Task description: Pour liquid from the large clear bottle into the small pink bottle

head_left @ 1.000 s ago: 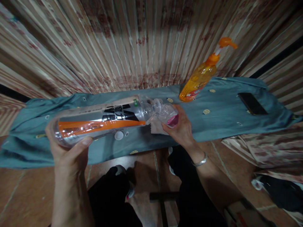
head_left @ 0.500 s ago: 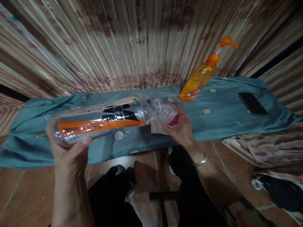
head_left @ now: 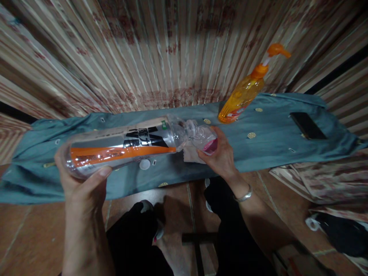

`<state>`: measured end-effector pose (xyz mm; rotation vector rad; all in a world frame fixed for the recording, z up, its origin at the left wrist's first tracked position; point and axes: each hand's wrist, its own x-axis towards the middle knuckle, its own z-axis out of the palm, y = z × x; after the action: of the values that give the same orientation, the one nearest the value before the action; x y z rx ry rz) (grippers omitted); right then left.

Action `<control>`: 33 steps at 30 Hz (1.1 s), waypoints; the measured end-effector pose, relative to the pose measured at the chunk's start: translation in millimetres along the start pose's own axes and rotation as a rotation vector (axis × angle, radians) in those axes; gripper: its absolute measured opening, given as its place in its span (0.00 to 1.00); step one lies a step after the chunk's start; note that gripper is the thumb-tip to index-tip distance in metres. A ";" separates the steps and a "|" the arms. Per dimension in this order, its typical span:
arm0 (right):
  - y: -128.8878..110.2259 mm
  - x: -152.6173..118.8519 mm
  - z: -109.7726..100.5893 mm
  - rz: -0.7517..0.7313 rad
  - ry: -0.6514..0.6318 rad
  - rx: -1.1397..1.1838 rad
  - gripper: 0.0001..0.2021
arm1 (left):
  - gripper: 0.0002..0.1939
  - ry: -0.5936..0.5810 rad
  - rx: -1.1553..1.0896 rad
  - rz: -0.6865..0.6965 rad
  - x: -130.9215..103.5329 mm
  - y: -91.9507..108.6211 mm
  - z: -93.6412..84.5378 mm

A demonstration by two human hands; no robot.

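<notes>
My left hand (head_left: pixel 83 180) is wrapped round the base of a large clear plastic bottle (head_left: pixel 123 143) with a silver, orange and black label. The bottle lies nearly level, its neck pointing right. My right hand (head_left: pixel 220 155) grips a small clear bottle (head_left: pixel 204 138) with a pink patch at its base. The two mouths meet or nearly meet; I cannot tell whether they touch. Whether any liquid passes between them is too blurred to see. Below the large bottle, a white cap (head_left: pixel 145 164) rests on the cloth. A pale piece of paper or cloth (head_left: pixel 191 155) lies partly hidden under the small bottle.
A blue-green cloth (head_left: pixel 270 142) covers the narrow table. An orange pump bottle (head_left: pixel 241 96) stands at the back right, and a dark phone (head_left: pixel 307 125) lies farther right. Behind the table hangs a striped curtain (head_left: pixel 178 57). My legs are below the front edge.
Both hands and both bottles hold almost the same position. Only a very slight shift of the view shows.
</notes>
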<state>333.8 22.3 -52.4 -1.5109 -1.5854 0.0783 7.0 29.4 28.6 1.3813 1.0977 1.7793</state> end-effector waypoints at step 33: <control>-1.0 -0.7 -0.7 0.028 -0.015 -0.001 0.40 | 0.45 0.013 0.018 -0.027 -0.4 3.8 2.5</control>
<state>333.4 21.1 -51.8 -1.5370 -1.5771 0.1046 9.5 28.0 32.0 1.3611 1.1367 1.7659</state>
